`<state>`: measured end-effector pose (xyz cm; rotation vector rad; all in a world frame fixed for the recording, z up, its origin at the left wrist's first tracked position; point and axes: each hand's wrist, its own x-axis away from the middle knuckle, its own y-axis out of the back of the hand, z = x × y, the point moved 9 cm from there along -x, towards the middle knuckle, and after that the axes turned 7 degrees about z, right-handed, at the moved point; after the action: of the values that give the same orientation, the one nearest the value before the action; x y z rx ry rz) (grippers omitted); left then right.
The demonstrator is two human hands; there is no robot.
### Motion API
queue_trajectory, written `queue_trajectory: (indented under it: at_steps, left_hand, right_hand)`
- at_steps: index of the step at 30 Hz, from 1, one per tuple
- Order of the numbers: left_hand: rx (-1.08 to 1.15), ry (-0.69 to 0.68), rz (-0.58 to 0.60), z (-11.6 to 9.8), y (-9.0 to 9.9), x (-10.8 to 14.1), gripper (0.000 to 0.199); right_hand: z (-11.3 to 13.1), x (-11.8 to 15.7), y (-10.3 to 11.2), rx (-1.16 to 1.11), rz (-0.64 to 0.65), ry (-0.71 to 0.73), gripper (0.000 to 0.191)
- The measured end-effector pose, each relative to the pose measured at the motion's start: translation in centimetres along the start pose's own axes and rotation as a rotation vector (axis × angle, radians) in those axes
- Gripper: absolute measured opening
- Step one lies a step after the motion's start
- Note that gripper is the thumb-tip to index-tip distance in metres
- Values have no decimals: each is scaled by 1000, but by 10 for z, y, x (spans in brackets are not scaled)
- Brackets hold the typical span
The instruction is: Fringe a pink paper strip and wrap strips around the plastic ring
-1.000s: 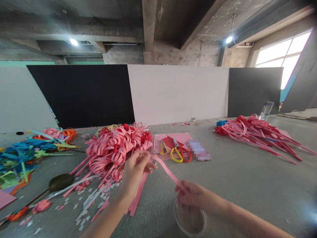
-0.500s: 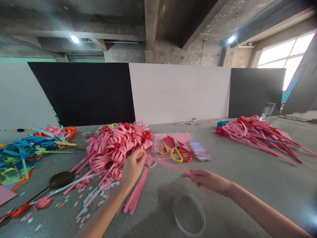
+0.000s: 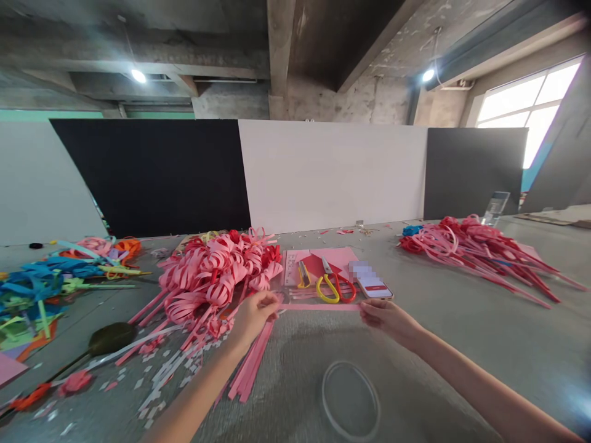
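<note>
A narrow pink paper strip (image 3: 318, 306) is stretched level between my two hands, above the grey table. My left hand (image 3: 255, 314) pinches its left end, right above a bundle of loose pink strips (image 3: 252, 366) lying on the table. At the strip's right end, my right hand (image 3: 385, 318) has its fingers closed on it. Just beyond the strip lie scissors with yellow and red handles (image 3: 329, 289), resting on pink and red paper (image 3: 344, 253). A phone (image 3: 376, 286) lies beyond my right hand.
Curled pink paper flowers (image 3: 217, 271) are heaped at left, with paper scraps (image 3: 184, 369) before them. Colourful strips (image 3: 50, 274) lie farther left, near a dark green oval object (image 3: 112, 338). A round clear ring (image 3: 351, 400) sits in front; more pink strips (image 3: 480, 252) lie right.
My right hand has risen slightly and moved a little right, so the strip now runs level rather than sloping down. My left hand stays nearly in place, still pinching.
</note>
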<state>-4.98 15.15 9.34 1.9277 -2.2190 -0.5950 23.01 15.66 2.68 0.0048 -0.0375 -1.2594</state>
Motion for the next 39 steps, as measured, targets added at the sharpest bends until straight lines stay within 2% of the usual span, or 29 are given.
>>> queue_trajectory:
  at_steps: [4,9,14,17,19,21,23,26,31,33,36,37,39]
  left_hand:
    - [-107,-17,8,8,-13,3,8]
    - [-340,-89,5,16,-36,12,8]
    - [-572,-111,0,18,-49,21,15]
    - [-730,-132,-35,9,-53,29,17]
    - [-877,-217,-61,-3,-61,36,22]
    - [-965,-323,-22,-11,-76,42,29]
    - [-960,-388,70,-11,-92,47,33]
    - [-916,-388,157,-3,-104,48,34]
    - [-886,-351,201,3,-103,46,32]
    - [-885,-357,200,2,-103,46,32]
    - [-881,-378,205,-1,-106,44,31]
    - [-880,-386,209,-2,-108,42,30]
    - [-887,-395,211,-4,-111,37,28]
  right_hand:
    - [0,-2,11,209,-73,10,33]
    - [5,0,19,591,-196,86,12]
    - [10,7,12,833,-252,175,16]
    - [22,15,6,1056,-363,269,23]
    - [32,21,-5,1249,-442,366,26]
    - [37,25,-19,1373,-442,442,29]
    - [37,25,-31,1434,-383,480,34]
    - [36,26,-38,1484,-360,465,35]
    - [36,29,-23,1535,-586,356,37]
    - [35,26,-29,1539,-529,406,41]
    - [29,19,-47,1489,-265,504,41]
    - [27,17,-49,1458,-215,501,38]
    - [24,14,-45,1402,-198,442,33]
